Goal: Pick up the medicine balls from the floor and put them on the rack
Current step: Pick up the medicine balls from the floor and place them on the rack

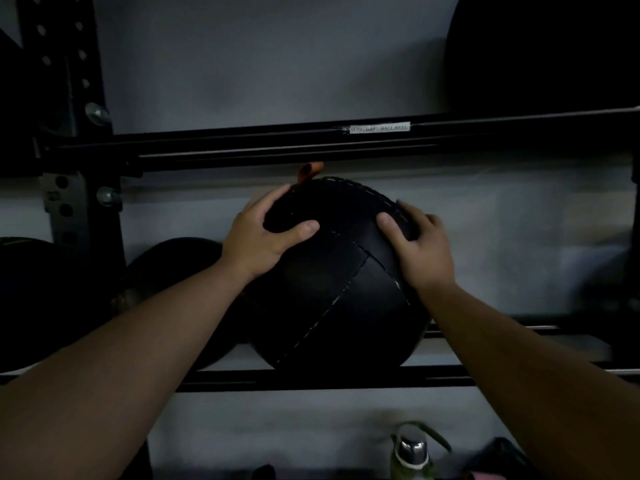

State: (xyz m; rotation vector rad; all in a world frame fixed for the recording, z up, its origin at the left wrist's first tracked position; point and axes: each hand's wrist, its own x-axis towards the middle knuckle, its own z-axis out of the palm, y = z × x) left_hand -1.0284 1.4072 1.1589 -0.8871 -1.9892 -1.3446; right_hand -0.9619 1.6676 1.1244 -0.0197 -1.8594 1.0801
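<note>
A black stitched medicine ball [332,282] with a small orange tab on top rests on the lower rails of the black rack [311,379]. My left hand [266,233] grips its upper left side, fingers spread over the top. My right hand [419,244] presses on its upper right side. Another black medicine ball [173,268] sits on the same shelf just to the left, partly hidden by my left forearm. A third dark ball [24,299] lies at the far left, beyond the rack upright.
The upper shelf rail [242,147] carries a white label, and a large dark ball [540,53] sits on it at the top right. A perforated rack upright [65,188] stands at the left. A green bottle [412,452] with a metal cap stands below.
</note>
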